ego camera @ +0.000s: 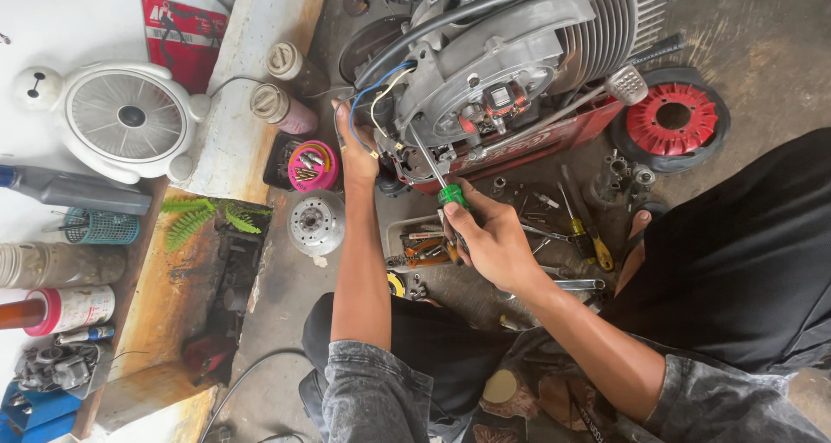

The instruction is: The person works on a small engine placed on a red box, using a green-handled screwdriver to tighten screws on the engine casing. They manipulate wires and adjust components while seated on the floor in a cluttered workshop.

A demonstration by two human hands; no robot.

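Both hands engaged: right hand (493, 240) clenched on green-handled screwdriver (430, 168), left hand (357, 149) pressed against engine (511, 54), grip unclear; blade slip could nick adjacent wires (374, 93).

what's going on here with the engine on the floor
A person sits on the concrete floor over a small grey engine resting on a red stand. Their right hand grips a green-handled screwdriver, its tip set into the engine's lower left side. The left hand steadies the engine by the blue and white wires. Loose tools, a yellow-handled screwdriver and a red finned wheel lie around them.
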